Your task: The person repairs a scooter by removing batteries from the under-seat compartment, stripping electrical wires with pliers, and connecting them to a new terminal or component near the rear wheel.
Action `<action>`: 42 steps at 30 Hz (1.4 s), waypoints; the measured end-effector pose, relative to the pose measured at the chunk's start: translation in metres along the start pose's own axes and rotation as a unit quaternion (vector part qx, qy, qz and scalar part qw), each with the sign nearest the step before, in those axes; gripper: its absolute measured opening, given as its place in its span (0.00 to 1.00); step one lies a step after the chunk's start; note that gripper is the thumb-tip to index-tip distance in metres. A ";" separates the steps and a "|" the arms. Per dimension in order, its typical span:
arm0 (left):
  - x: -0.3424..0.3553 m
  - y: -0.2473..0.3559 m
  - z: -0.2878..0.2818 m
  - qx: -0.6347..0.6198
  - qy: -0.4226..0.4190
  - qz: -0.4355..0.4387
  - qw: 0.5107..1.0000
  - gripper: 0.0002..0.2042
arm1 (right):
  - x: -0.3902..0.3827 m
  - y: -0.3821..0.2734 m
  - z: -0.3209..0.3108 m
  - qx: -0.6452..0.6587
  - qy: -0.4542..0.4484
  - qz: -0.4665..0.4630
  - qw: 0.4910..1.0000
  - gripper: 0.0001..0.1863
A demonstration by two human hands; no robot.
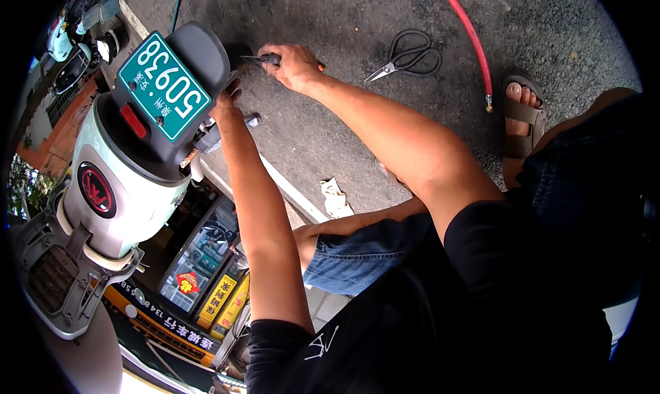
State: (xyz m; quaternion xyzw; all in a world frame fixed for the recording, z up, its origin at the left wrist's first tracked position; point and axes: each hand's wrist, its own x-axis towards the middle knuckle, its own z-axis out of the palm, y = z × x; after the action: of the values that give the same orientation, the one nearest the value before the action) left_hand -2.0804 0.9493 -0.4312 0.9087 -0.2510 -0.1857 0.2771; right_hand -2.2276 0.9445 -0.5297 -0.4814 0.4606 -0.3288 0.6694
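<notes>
- Hands in view: 2, both the wearer's own.
- Right hand (295, 65): fingers closed around 1 dark-handled tool (271, 59); its thin metal end points left, toward the rear of the scooter. Exact tool type cannot be told.
- Left hand (225, 105): beside the dark rear mudguard (214, 54), fingers partly hidden in shadow; cannot tell whether it grips anything.
- Scooter (130, 222) close by: 1, pale body, at left of view. Carries 1 green plate (146, 95) and 1 red reflector (133, 121), the reflector next to the plate.
- Scissors (391, 68): 1 pair, 2 black loops, lying on the pavement (330, 19) to the right of the right hand, apart from it.
- Red hose (470, 28): 1, with 1 brass-coloured end fitting, near 1 brown sandal (534, 122) worn on a foot.
- Crumpled whitish piece (335, 200): 1, on the ground; material unclear.
</notes>
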 end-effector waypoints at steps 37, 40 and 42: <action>-0.004 0.008 0.001 0.108 0.029 0.089 0.990 0.19 | 0.016 0.022 -0.012 0.638 0.193 0.241 0.705 0.04; 0.012 -0.018 -0.002 0.058 -0.009 0.102 0.993 0.23 | 0.013 0.026 -0.051 0.503 0.136 0.188 0.833 0.07; 0.023 -0.027 -0.005 0.027 -0.061 0.113 0.991 0.25 | -0.019 0.001 -0.036 0.342 0.010 0.155 0.927 0.12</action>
State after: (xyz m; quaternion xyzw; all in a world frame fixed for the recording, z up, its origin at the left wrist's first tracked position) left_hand -2.0501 0.9584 -0.4479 0.8685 -0.3735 -0.2019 0.2557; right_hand -2.2677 0.9491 -0.5288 -0.1422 0.3956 -0.3639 0.8312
